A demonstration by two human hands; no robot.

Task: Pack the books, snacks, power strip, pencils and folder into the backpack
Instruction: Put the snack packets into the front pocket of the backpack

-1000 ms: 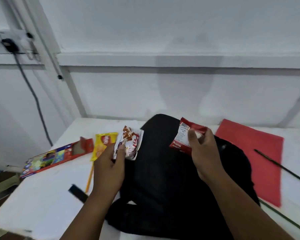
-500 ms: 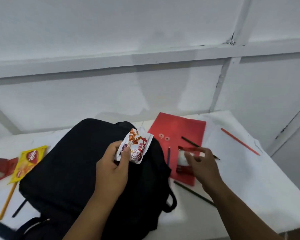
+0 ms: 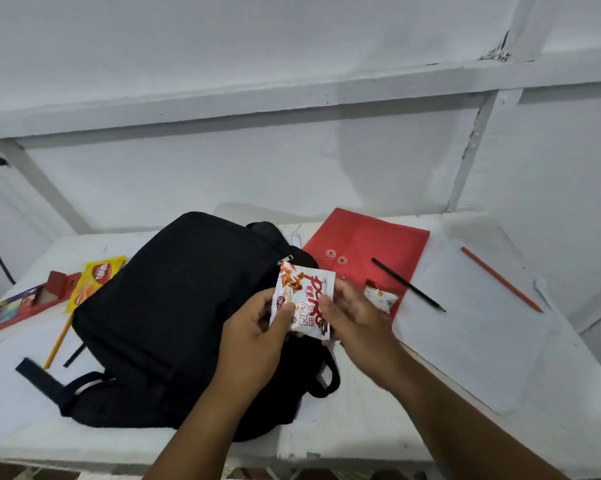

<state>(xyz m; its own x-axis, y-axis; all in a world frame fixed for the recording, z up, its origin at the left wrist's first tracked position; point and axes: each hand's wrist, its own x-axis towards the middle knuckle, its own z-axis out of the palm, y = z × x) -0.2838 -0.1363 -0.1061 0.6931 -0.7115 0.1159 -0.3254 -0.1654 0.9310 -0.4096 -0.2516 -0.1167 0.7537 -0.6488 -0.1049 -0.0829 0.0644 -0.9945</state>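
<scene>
A black backpack (image 3: 174, 306) lies flat on the white table (image 3: 465, 341). Over its right end my left hand (image 3: 254, 334) pinches a white snack packet (image 3: 304, 299) by its left edge. My right hand (image 3: 354, 320) holds the same packet at its right edge. A small red-and-white snack packet (image 3: 380, 296) lies on the red folder (image 3: 372, 247), just right of my right hand. A yellow snack packet (image 3: 96, 277) lies left of the backpack. A black pencil (image 3: 408, 284) crosses the folder's edge and an orange pencil (image 3: 500, 278) lies further right.
A coloured-pencil box (image 3: 18, 306) with an open red flap sits at the table's left edge. A yellow pencil (image 3: 58, 342) lies beside the backpack straps (image 3: 39, 374). White paper (image 3: 472, 327) covers the right part of the table. A white wall rises behind.
My right hand put the red-and-white packet down on the folder and came back to take hold of the white packet that my left hand holds. The view has turned rightward.
</scene>
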